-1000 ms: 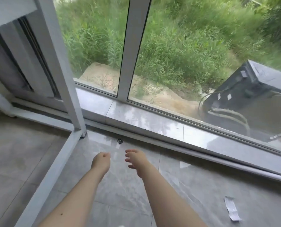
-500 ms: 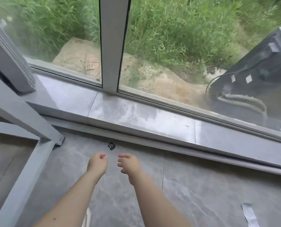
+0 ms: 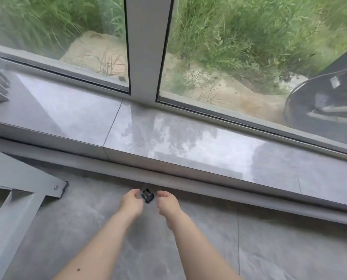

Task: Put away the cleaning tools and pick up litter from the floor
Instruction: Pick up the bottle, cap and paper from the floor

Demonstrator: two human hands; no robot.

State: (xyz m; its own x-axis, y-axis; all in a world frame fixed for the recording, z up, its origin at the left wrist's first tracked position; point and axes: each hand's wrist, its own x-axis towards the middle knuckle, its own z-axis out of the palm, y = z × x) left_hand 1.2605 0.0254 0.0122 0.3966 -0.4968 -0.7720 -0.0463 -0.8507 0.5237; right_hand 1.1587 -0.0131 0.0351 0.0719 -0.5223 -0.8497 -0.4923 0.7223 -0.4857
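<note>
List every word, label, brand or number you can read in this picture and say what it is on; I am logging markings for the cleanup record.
No text can be read anywhere.
Dark unit outside the window: a small pale sticker, too blurred to read.
Small black litter piece on the floor between the left hand and right hand: no marking visible.
Window sill and metal frame: no text.

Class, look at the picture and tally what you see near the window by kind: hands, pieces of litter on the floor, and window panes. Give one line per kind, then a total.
Hands: 2, the left hand and the right hand
Litter: 1, a small black plastic clip on the floor
Window panes: 2, left pane and right pane
Total: 5
</note>
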